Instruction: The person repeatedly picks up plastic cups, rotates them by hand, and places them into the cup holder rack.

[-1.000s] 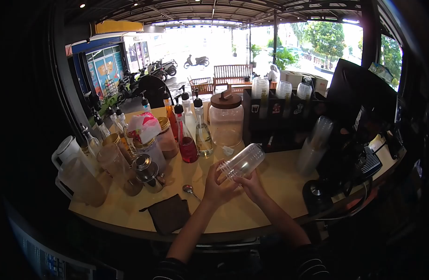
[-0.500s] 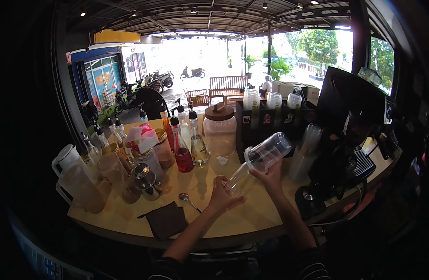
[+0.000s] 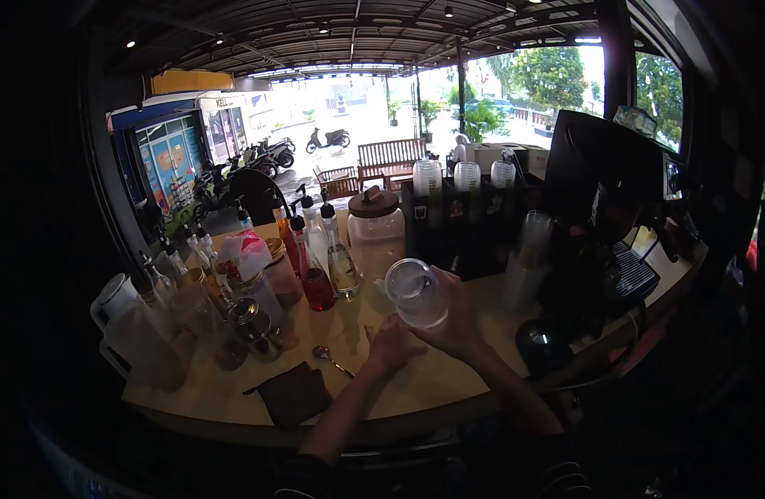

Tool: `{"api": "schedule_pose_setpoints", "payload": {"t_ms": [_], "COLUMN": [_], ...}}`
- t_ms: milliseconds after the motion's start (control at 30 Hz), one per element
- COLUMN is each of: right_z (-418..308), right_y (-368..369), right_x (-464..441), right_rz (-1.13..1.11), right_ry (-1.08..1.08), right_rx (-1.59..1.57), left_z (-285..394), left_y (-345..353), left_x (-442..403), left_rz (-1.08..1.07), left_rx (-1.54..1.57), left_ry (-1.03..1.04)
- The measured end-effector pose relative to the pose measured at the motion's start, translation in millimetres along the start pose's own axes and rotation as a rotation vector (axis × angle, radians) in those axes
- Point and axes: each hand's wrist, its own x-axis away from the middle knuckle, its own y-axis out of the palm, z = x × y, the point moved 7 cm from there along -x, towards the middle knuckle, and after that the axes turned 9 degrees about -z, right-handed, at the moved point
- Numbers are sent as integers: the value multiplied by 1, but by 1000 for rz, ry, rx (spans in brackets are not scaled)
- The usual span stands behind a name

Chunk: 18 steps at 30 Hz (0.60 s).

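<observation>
A clear, see-through cup (image 3: 416, 293) is tilted so that its round end faces me. My right hand (image 3: 454, 320) is wrapped around its right side. Just below, close over the counter, my left hand (image 3: 389, 348) is curled at the cup's lower end, thumb pointing right; the cup's narrow part is hidden there. A metal spoon (image 3: 332, 361) lies to the left of that hand, near a folded dark cloth (image 3: 289, 395). Behind the cup stands a large clear jar (image 3: 376, 237) with a brown lid.
Pump bottles, one with red syrup (image 3: 318, 291), stand at the back left. Clear pitchers (image 3: 145, 341) and a steel shaker (image 3: 251, 320) fill the left side. A black cup holder (image 3: 457, 220), stacked clear cups (image 3: 528, 262) and dark equipment (image 3: 586, 274) occupy the right.
My right hand has swung the cup left and turned its round end from the upper right toward me. My left hand stays low by its narrow end. The whole view has shifted slightly.
</observation>
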Motion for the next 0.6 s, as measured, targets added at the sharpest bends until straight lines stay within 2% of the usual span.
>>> {"api": "schedule_pose_setpoints", "payload": {"t_ms": [67, 133, 167, 200, 233, 267, 300, 367, 400, 433, 500, 533, 567, 600], "right_z": [-10, -16, -18, -16, -18, -21, -22, -34, -40, -49, -55, -59, -53, -32], "right_y": [-2, -12, -16, -17, -14, -6, 3, 24, 27, 26, 14, 4, 9, 16], "right_x": [1, 4, 5, 5, 7, 10, 10, 9, 7, 5, -4, -6, -7, -13], "right_rz": [-14, 1, 19, 25, 15, -3, -15, -61, -80, -91, -102, 28, 24, -20], "right_ry": [-67, -100, -127, -132, -157, -181, -182, -335, -340, -346, -235, -243, -243, -62], "right_rx": [84, 191, 288, 286, 450, 610, 594, 610, 579, 564, -41, -115, -122, -487], "left_z": [-5, -5, 7, 12, 11, 18, 23, 48, 42, 32, 22, 22, 17, 21], "left_y": [-6, -50, -71, -94, -107, -115, -124, -138, -140, -139, -143, -148, -148, -155], "left_x": [3, 25, 36, 53, 68, 75, 84, 93, 92, 92, 95, 102, 105, 109], "left_rz": [54, 281, 288, 363, 430, 384, 393, 302, 371, 379, 376, 381, 384, 427], "left_rx": [101, 333, 329, 776, 1226, 1410, 1410, 1130, 957, 959, 988, 1008, 1007, 858], "left_ry": [36, 38, 43, 57, 63, 195, 175, 220, 155, 136, 228, 221, 213, 332]}}
